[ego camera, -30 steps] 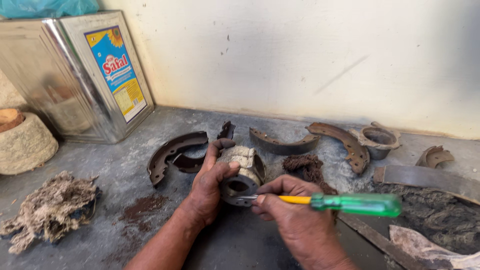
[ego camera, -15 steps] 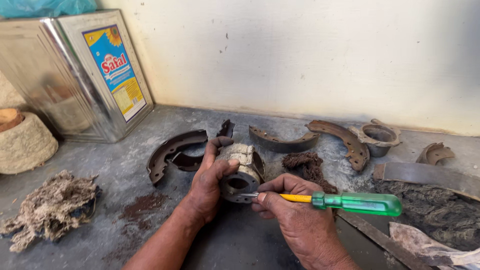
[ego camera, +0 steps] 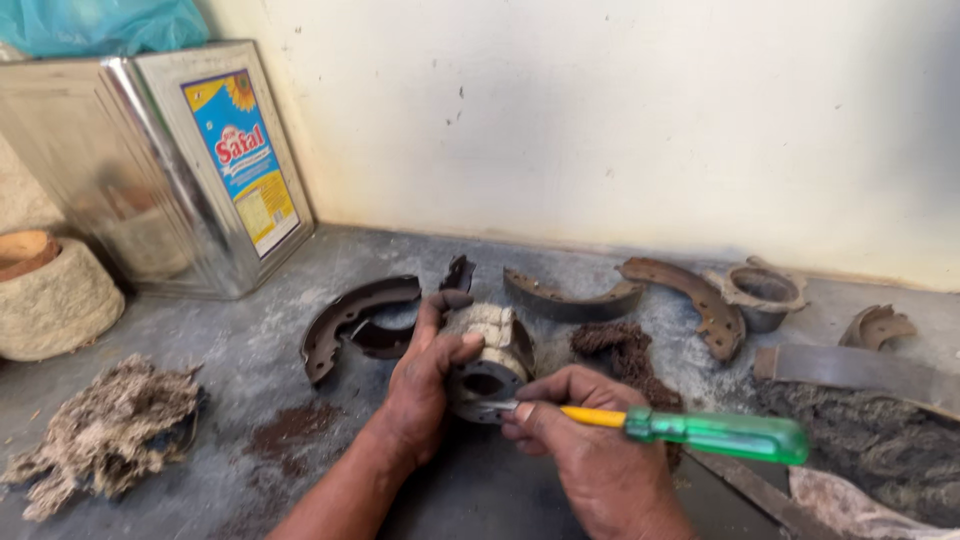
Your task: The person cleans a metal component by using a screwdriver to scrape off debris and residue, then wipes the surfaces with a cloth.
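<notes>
A large square silvery metal tin (ego camera: 150, 165) with a blue and yellow label is standing at the back left against the cream wall (ego camera: 620, 120) on the grey concrete floor (ego camera: 230, 350). A heap of frayed brown fibre waste (ego camera: 105, 425) is lying at the left, well apart from the hands. Curved rusty brake shoes (ego camera: 350, 315) are lying just behind the hands, with more (ego camera: 690, 295) to the right. The left hand (ego camera: 425, 385) is gripping a round grey metal drum part with a pale lining (ego camera: 490, 355), fingers curled over its top, holding it upright on the floor at centre. The right hand (ego camera: 575, 445) is pinching a screwdriver with a green see-through handle and yellow shaft (ego camera: 690, 430), its tip touching the part's lower rim.
</notes>
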